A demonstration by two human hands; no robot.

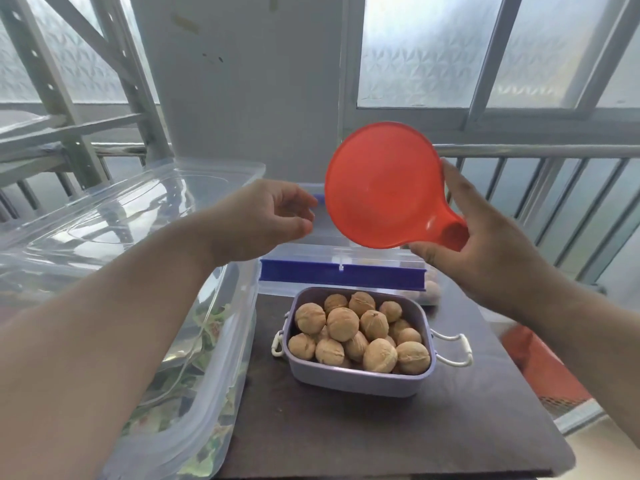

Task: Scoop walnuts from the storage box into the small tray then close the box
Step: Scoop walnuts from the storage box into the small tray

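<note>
Many tan walnuts point(360, 332) already fill the small lilac tray point(349, 377) on the dark tabletop point(381, 438), while the right hand point(485, 244) pinches the light, stiff orange plastic scoop point(384, 185) by its stubby handle, left hand point(263, 220) loosely curled and empty near the clear blue-edged storage box point(341, 271).

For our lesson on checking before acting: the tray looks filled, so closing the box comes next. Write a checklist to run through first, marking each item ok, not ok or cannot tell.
1. Small tray holds walnuts, heaped to the rim: ok.
2. Red scoop is empty: ok.
3. Scoop is out of the storage box, held up in the right hand: ok.
4. Left hand is free, holding nothing: ok.
5. Lid is seated on the box: cannot tell; hands and scoop hide much of it.
6. Tray rests flat on the dark table: ok.
</note>
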